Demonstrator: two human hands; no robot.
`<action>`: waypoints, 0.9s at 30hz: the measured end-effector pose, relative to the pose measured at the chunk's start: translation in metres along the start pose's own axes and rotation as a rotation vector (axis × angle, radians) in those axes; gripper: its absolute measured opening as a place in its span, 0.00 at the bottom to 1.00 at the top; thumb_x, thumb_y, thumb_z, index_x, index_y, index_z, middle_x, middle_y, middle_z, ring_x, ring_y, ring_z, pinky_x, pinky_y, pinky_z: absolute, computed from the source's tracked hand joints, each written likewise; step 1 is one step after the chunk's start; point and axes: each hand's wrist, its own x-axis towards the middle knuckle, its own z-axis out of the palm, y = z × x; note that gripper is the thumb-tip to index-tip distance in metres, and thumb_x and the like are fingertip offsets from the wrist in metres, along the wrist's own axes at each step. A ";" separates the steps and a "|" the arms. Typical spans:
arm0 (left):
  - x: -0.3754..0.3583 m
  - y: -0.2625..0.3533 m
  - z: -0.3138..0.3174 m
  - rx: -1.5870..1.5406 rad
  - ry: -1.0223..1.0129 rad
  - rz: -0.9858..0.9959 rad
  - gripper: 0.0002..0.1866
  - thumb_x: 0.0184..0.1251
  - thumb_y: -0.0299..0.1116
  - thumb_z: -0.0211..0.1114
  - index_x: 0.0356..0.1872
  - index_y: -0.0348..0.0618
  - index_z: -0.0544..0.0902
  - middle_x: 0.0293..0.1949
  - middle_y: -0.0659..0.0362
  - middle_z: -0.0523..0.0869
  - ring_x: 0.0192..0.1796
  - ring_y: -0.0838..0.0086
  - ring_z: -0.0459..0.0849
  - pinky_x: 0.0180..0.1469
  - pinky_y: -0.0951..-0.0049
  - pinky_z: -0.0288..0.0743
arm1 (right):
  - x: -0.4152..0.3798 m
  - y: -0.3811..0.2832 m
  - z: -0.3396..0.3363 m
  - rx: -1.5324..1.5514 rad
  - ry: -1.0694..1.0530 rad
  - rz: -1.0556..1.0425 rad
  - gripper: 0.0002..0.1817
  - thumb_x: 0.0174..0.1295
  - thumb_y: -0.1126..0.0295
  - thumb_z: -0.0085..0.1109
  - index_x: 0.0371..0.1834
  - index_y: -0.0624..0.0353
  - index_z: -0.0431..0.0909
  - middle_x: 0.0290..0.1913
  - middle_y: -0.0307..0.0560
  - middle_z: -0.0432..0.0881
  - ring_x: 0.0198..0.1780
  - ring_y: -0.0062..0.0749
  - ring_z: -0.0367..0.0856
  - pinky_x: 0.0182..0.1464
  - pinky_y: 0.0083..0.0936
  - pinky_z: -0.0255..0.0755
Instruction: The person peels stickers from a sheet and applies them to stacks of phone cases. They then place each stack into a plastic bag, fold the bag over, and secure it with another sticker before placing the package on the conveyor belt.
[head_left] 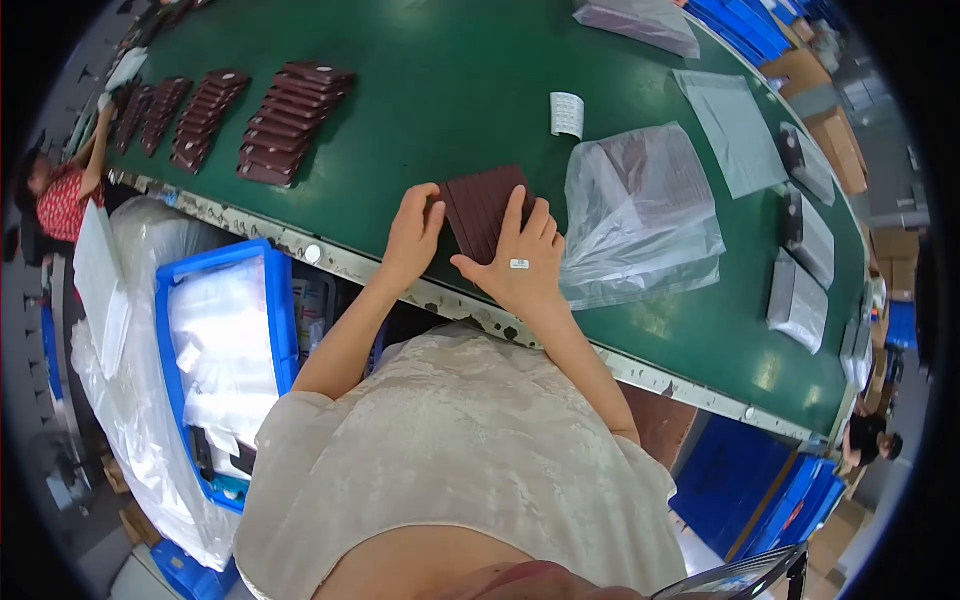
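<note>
A stack of dark maroon flat pieces [482, 212] rests on the green table close to its near edge, between my two hands. My left hand [412, 238] has its fingers bent and its fingertips against the left side of the stack. Across the right side lies my right hand [524, 258], thumb at the near edge and fingers over the top, gripping the pieces. A small white label [519, 264] sticks to the back of that hand. Just right of it lies a clear plastic bag [640, 215] with brownish contents. Beyond the bag is a white sheet of stickers [567, 115].
Overlapping rows of maroon pieces [290, 125] lie at the left of the green table [430, 90]. Wrapped packs [798, 300] and a flat plastic bag [735, 130] lie at the right. A blue crate [170, 330] stands below the edge. A person in red [72, 205] is at far left.
</note>
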 end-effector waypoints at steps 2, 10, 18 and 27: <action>0.010 0.004 0.000 -0.148 0.010 -0.223 0.09 0.78 0.30 0.55 0.53 0.38 0.72 0.46 0.55 0.76 0.47 0.71 0.79 0.50 0.70 0.78 | 0.002 -0.007 -0.003 -0.046 -0.041 0.045 0.65 0.39 0.37 0.76 0.76 0.68 0.56 0.63 0.70 0.64 0.60 0.62 0.68 0.57 0.53 0.65; 0.006 -0.009 0.017 -0.384 0.053 -0.187 0.08 0.81 0.31 0.52 0.52 0.40 0.72 0.45 0.60 0.76 0.45 0.77 0.77 0.42 0.77 0.78 | 0.007 -0.003 -0.009 -0.001 -0.152 0.145 0.61 0.38 0.49 0.75 0.80 0.55 0.54 0.66 0.72 0.61 0.62 0.63 0.65 0.62 0.53 0.61; -0.003 0.100 0.097 0.099 -0.092 0.383 0.13 0.66 0.27 0.68 0.48 0.42 0.75 0.44 0.55 0.77 0.41 0.68 0.79 0.39 0.70 0.76 | -0.077 0.124 -0.140 0.655 0.016 0.249 0.61 0.37 0.55 0.70 0.81 0.56 0.54 0.70 0.65 0.64 0.71 0.56 0.63 0.75 0.44 0.54; 0.000 0.094 0.177 0.119 -0.520 0.212 0.08 0.73 0.32 0.62 0.45 0.39 0.76 0.36 0.54 0.82 0.35 0.61 0.81 0.36 0.63 0.74 | -0.127 0.192 -0.166 0.700 -0.133 0.323 0.60 0.34 0.59 0.70 0.80 0.58 0.56 0.70 0.58 0.65 0.72 0.47 0.64 0.77 0.38 0.51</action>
